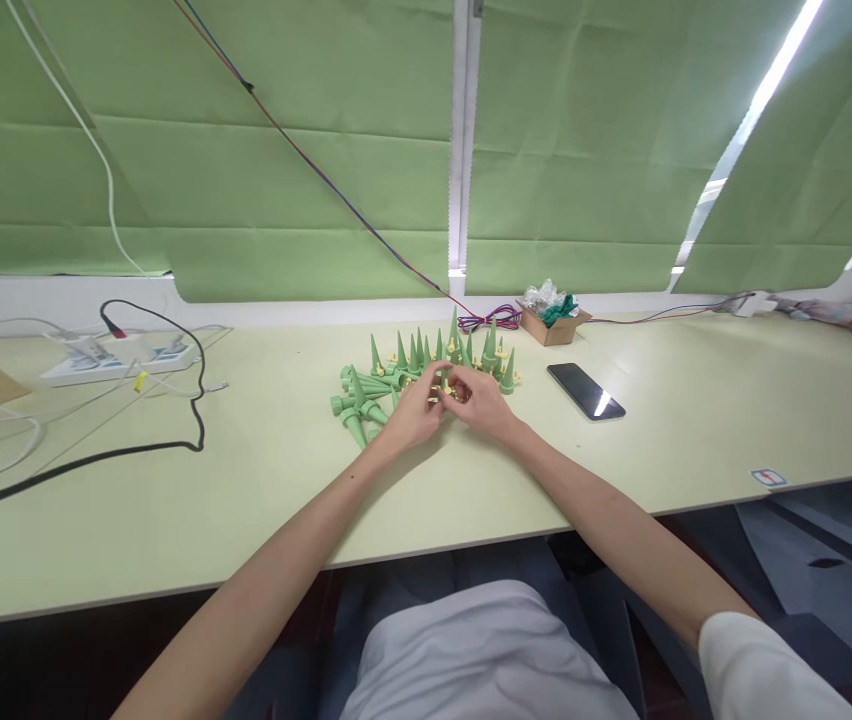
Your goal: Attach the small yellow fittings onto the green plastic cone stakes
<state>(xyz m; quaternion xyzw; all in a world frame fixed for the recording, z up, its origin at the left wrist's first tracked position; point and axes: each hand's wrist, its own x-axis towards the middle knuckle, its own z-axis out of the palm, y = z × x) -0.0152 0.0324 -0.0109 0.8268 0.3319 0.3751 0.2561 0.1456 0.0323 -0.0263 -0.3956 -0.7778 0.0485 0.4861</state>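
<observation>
Over the front of a cluster of green plastic plant-watering spikes (pixel 426 350), my two hands meet with their fingertips together. My left hand (pixel 420 408) is closed in a pinch on a green spike with a small yellow valve (pixel 447 388). From the other side, my right hand (pixel 483 402) has its fingers bent around the same piece, which they mostly hide. Many spikes behind the hands stand upright with their points up, fitted with yellow valves. To the left of my left hand, several green spikes (pixel 355 425) lie on their sides without visible valves.
On the table (pixel 276 500), a black phone (pixel 586 390) lies to the right. A small cardboard box (pixel 552 328) with clear plastic and green material stands behind, beside coiled wires (pixel 497 318). A power strip (pixel 122 358) and cables (pixel 201 400) occupy the left.
</observation>
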